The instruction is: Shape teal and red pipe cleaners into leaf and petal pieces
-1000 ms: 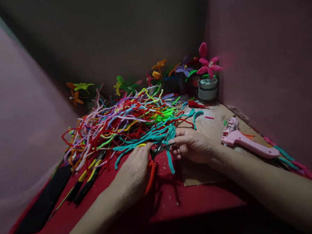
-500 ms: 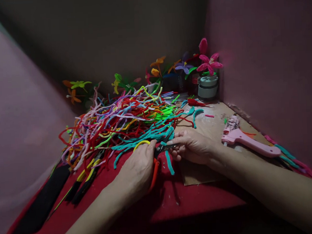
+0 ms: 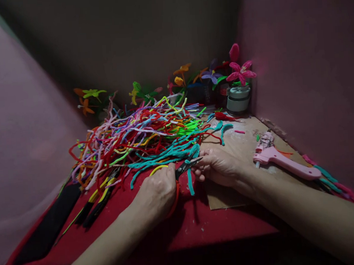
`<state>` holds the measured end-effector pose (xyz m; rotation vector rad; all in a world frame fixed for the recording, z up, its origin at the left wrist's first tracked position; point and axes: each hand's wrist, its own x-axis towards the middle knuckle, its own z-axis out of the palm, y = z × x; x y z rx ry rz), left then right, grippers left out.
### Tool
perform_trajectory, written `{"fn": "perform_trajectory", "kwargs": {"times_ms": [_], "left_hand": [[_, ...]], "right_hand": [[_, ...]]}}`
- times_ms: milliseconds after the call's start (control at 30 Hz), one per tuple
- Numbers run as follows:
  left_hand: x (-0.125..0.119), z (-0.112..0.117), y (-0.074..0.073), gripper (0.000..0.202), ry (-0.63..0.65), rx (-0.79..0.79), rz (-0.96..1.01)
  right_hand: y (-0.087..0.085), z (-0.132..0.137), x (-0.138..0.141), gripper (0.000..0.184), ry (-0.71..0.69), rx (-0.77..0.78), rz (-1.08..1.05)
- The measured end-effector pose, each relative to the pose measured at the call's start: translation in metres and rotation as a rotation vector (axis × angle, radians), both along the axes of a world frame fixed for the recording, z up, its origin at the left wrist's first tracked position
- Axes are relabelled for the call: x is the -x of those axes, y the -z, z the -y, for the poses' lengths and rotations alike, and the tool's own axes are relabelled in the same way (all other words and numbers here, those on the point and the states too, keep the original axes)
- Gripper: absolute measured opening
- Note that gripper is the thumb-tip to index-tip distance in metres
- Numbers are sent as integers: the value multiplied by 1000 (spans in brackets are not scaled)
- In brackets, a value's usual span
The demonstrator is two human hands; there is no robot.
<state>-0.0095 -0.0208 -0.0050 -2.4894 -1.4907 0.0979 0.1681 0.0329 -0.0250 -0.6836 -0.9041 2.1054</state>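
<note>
Beyond the left grip (image 3: 158, 191) and the right grip (image 3: 220, 167) stands a dark grey-brown back wall (image 3: 148, 35), dim and plain. To the left of the left grip, a pale lilac wall (image 3: 25, 128) slants away (it catches the most light in the room). Off to the right of the right grip, a mauve wall (image 3: 306, 62) meets the back one in a shadowy corner (image 3: 242, 38). Under both grips spreads a red-draped desk (image 3: 223, 229); nearer than the grips, past its front edge, the space is nearly black.
</note>
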Motion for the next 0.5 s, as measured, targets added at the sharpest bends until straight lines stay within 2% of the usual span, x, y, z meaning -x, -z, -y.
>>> {"fn": "perform_trajectory", "kwargs": {"times_ms": [133, 267, 367, 500], "left_hand": [[4, -2, -4, 25, -30, 157, 5], [17, -4, -10, 25, -92, 165, -41], [27, -1, -15, 27, -146, 155, -107], [42, 4, -17, 21, -168, 226, -141]], "right_hand": [[4, -1, 6, 6, 31, 22, 16], [6, -3, 9, 14, 87, 76, 98], [4, -4, 7, 13, 141, 17, 107], [2, -2, 4, 13, 174, -82, 96]]}}
